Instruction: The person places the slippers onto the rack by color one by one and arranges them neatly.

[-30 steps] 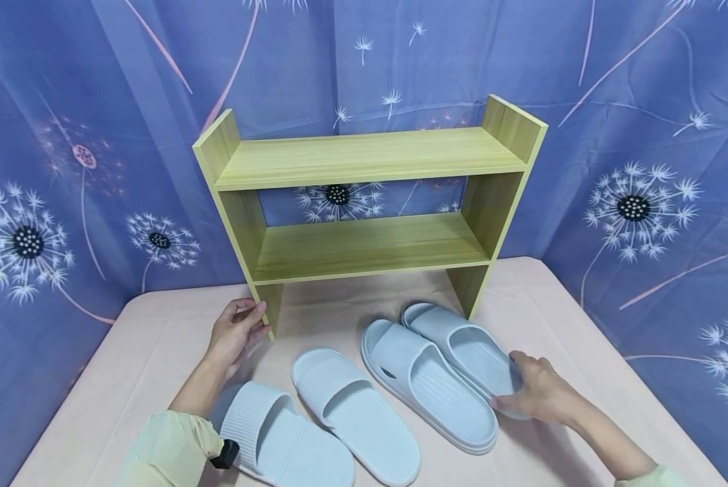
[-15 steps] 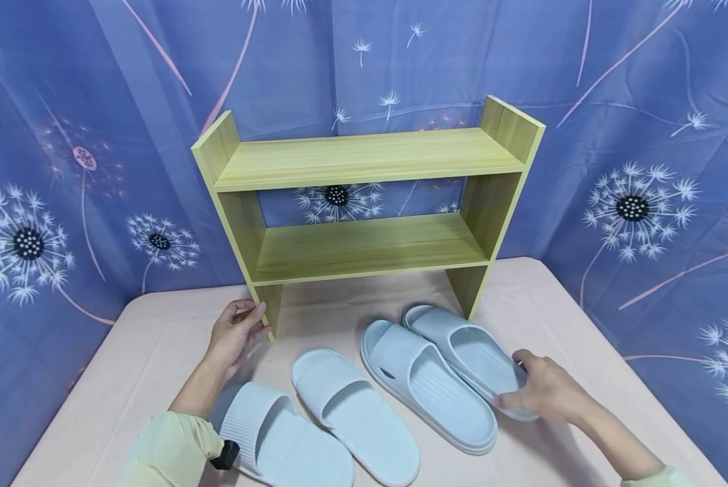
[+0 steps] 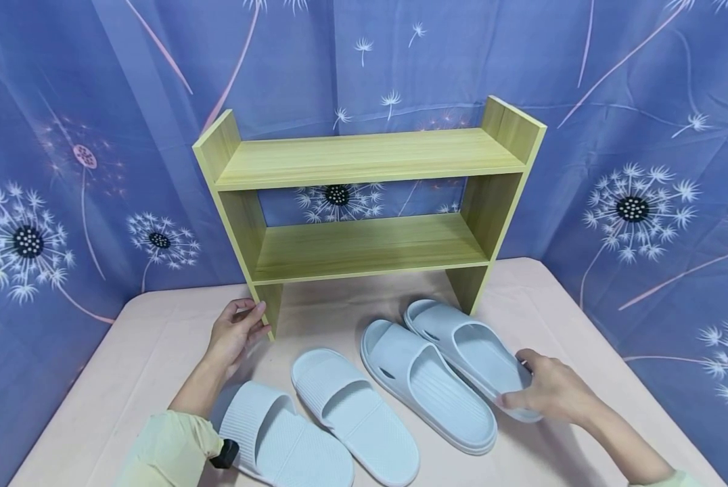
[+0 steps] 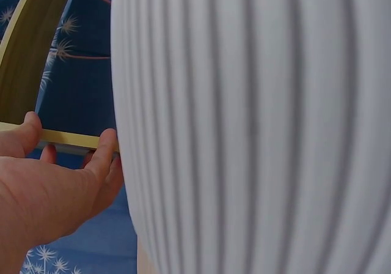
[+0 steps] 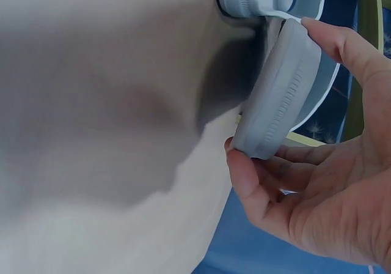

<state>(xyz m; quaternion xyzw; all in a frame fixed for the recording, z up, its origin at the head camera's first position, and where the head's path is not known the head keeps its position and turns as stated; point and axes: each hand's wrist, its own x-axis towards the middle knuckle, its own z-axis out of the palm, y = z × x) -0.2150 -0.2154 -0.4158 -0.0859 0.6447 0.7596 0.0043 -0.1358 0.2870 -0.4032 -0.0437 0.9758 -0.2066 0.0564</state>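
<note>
My right hand (image 3: 553,387) holds a light blue slipper (image 3: 482,348) by its heel, thumb on one side and fingers on the other. In the right wrist view the slipper's heel (image 5: 282,93) is up off the cloth, with a shadow under it. Beside it lies its mate, another light blue slipper (image 3: 452,399) with a slot in its strap. My left hand (image 3: 233,336) grips the front edge of the left leg of a two-tier wooden shoe rack (image 3: 370,250). The left wrist view shows thumb and fingers across that board (image 4: 67,138).
Two light blue slippers with ribbed straps (image 3: 293,439) lie at the front left. One ribbed strap (image 4: 244,127) fills most of the left wrist view. A pale cloth (image 3: 126,379) covers the table, and blue dandelion curtains (image 3: 638,135) stand around it.
The slipper in my right hand has shifted slightly to the right, and its toe has come up a little. My left hand stays on the rack's leg.
</note>
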